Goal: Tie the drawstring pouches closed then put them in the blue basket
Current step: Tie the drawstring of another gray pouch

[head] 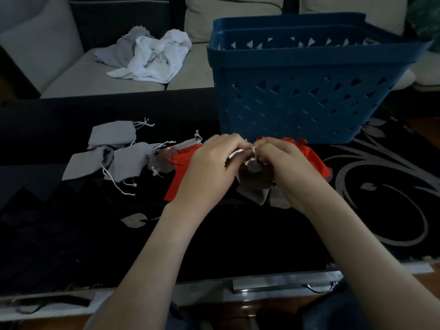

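A grey drawstring pouch [256,181] hangs between my hands just above the dark table. My left hand [209,167] pinches one end of its white cord [250,157], and my right hand [283,165] pinches the other end right beside it. The fingertips of both hands meet over the pouch's mouth. The blue basket [307,96] stands just behind my hands, upright, its inside hidden. Red pouches [183,173] lie under and beside my hands. Several grey pouches [123,158] with loose white cords lie on the table to the left.
The black table [238,234] has silver swirl patterns on the right. Behind it is a light sofa [78,77] with crumpled white and grey cloths [152,58]. The table's front edge runs near the bottom of the view.
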Available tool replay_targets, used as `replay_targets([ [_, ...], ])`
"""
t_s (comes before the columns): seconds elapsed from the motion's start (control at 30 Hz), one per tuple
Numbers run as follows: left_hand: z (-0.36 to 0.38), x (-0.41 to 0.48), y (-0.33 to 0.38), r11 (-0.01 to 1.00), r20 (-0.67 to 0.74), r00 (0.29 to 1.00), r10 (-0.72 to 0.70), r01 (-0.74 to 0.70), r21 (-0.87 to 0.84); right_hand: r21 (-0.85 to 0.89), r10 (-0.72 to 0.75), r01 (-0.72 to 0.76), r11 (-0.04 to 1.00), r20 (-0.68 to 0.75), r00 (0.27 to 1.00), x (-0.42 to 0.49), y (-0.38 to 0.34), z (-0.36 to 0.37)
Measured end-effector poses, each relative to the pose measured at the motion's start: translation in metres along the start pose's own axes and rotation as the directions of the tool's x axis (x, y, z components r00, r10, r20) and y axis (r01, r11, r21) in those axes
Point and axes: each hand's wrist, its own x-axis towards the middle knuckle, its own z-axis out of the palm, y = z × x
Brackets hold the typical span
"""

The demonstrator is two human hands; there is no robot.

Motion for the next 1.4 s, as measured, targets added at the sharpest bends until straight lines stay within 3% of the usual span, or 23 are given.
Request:
replay_targets([
  [0.1,0.001,0.0,-0.001,1.0,0.023,1.0,0.007,-0.007,0.016,0.121,-0.009,0.012,0.993,-0.028,1.0,0.0,-0.001,-0.002],
  [0.33,0.0,0.0,-0.001,1.0,0.019,1.0,-0.007,0.006,0.015,0.098,-0.097,0.107,0.989,-0.095,0.991,0.002,0.002,-0.006],
  [0.43,-0.001,0.0,-0.001,0.997,0.036,0.998,-0.051,0.053,-0.054,0.166,-0.133,0.149,0.975,-0.104,0.986,0.002,0.004,-0.006],
  [0.57,-0.001,-0.001,-0.002,0.986,0.115,0.986,-0.119,0.131,-0.102,0.046,-0.236,0.24,0.97,-0.068,0.969,0.003,0.007,-0.009],
  [0.7,-0.002,0.0,0.001,0.966,0.08,0.979,-0.185,0.197,-0.166,0.322,-0.196,0.204,0.925,-0.058,0.979,0.004,0.006,-0.007],
  [0.83,-0.005,0.002,0.008,0.898,0.105,0.955,-0.279,0.298,-0.323,0.585,-0.195,0.207,0.784,-0.085,0.977,0.004,-0.001,-0.007],
  [0.93,-0.009,0.004,0.006,0.895,0.147,0.937,-0.315,0.345,-0.283,0.686,-0.177,0.198,0.7,-0.102,0.979,0.006,-0.008,-0.017],
  [1.03,-0.012,0.004,0.003,0.903,0.179,0.926,-0.333,0.368,-0.221,0.58,-0.194,0.195,0.791,-0.066,0.979,0.008,-0.007,-0.023],
  [1.17,-0.011,0.005,0.004,0.849,0.238,0.894,-0.379,0.439,-0.296,0.181,-0.239,0.233,0.956,0.015,0.971,0.006,-0.003,-0.026],
  [1.3,-0.013,0.006,0.008,0.722,0.31,0.854,-0.417,0.518,-0.458,-0.204,-0.205,0.238,0.95,0.168,0.964,0.001,0.002,-0.021],
  [1.4,-0.013,0.005,0.011,0.619,0.351,0.84,-0.415,0.543,-0.567,-0.264,-0.195,0.253,0.931,0.228,0.954,-0.002,0.003,-0.017],
])
